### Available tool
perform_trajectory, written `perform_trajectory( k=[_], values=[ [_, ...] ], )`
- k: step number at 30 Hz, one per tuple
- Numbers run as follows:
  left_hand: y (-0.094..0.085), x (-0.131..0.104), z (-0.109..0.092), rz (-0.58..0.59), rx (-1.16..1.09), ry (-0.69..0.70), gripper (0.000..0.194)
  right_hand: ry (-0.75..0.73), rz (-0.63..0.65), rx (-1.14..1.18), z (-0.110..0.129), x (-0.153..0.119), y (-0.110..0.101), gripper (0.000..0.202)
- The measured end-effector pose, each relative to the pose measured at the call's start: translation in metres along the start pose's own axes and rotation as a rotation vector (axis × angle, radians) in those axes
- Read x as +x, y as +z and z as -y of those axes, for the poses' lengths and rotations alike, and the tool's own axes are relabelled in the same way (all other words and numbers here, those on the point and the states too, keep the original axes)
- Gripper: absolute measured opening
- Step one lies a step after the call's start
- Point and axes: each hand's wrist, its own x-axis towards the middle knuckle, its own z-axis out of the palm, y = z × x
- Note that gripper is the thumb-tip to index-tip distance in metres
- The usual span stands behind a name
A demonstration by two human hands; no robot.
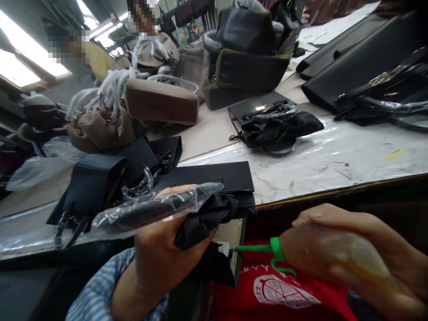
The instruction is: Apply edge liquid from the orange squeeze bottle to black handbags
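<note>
My left hand (167, 249) is closed around a black handbag (214, 174), held over the table's front edge. A strap in clear plastic wrap (157, 209) crosses above that hand. Below it, part of the bag hangs open and shows a pale inner edge (237, 258). In my right hand (368, 249) is a squeeze bottle (327, 254) with yellowish-brown contents, a green cap and a thin green nozzle. The bottle lies nearly level, its nozzle tip at the pale edge of the bag. Whether the tip touches cannot be made out.
Black bags (96, 178) lie on the table at left, another black bag (277, 120) near the middle. Brown bags (163, 98) and dark bags (250, 67) are piled behind. Large black pieces (368, 58) rest at right. Red cloth (254, 290) is below my hands. A person (96, 58) stands far left.
</note>
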Motion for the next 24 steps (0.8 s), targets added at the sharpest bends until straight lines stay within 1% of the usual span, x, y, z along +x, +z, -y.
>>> perform_trajectory(
  k=[2, 5, 6, 7, 11, 13, 15, 17, 19, 21, 23, 24],
  values=[
    [-0.001, 0.001, -0.001, 0.003, -0.005, 0.003, 0.019, -0.047, 0.029, -0.012, -0.008, 0.019, 0.001, 0.036],
    [-0.001, 0.002, -0.002, -0.003, -0.018, 0.006, 0.02, -0.025, -0.078, -0.06, -0.02, 0.038, 0.005, 0.028],
    [-0.001, 0.002, -0.002, -0.009, -0.02, 0.002, 0.02, -0.021, -0.095, -0.061, -0.023, 0.039, 0.005, 0.028],
    [-0.001, 0.002, -0.002, -0.014, -0.019, -0.001, 0.019, -0.027, -0.085, -0.049, -0.024, 0.037, 0.005, 0.028],
    [0.0, 0.003, 0.0, -0.02, 0.003, 0.022, 0.022, -0.069, 0.045, 0.042, -0.02, 0.022, 0.001, 0.037],
    [0.0, 0.004, 0.001, -0.015, 0.02, 0.037, 0.023, -0.07, 0.063, 0.067, -0.018, 0.022, 0.001, 0.036],
    [0.0, 0.004, 0.001, -0.016, 0.029, 0.046, 0.023, -0.056, 0.025, 0.056, -0.023, 0.03, 0.005, 0.03],
    [0.001, 0.004, 0.001, -0.018, 0.021, 0.048, 0.024, -0.04, -0.045, 0.013, -0.035, 0.044, 0.01, 0.026],
    [0.0, 0.003, 0.001, -0.016, 0.021, 0.04, 0.025, -0.004, -0.106, -0.029, -0.049, 0.056, 0.016, 0.03],
    [-0.002, 0.002, 0.002, -0.025, 0.039, 0.025, 0.02, 0.047, -0.143, -0.039, -0.059, 0.062, 0.021, 0.036],
    [-0.007, 0.003, 0.004, -0.056, 0.066, -0.017, 0.015, 0.089, -0.184, 0.009, -0.063, 0.064, 0.025, 0.041],
    [-0.011, 0.005, 0.005, -0.078, 0.074, -0.053, 0.016, 0.11, -0.218, 0.066, -0.063, 0.064, 0.027, 0.043]
  ],
)
